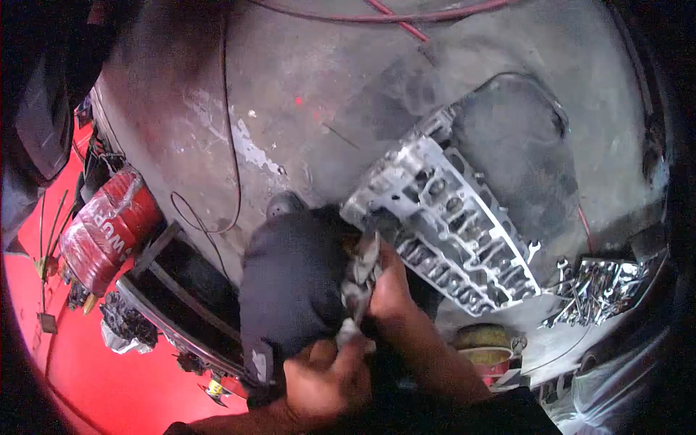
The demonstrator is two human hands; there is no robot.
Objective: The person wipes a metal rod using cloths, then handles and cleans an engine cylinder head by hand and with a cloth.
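My right hand (394,288) is closed around a long, uneven silver-grey metal part (357,279), in front of my dark-clothed legs. Nearer to me, my left hand (328,383) has its fingers closed at the part's lower end. A small whitish piece (349,332) shows at those fingertips; whether it belongs to the metal part or is a cloth I cannot tell. Just beyond my right hand, a large aluminium cylinder head (471,243) lies on the floor with its valve-side cavities facing up.
Several wrenches and other tools fill a tray (605,286) at the right. A thin dark gasket-like frame (540,80) lies behind the cylinder head. Left stand a red drum (116,217) and a dark bumper-like piece (188,290). A hose (230,138) runs along the floor.
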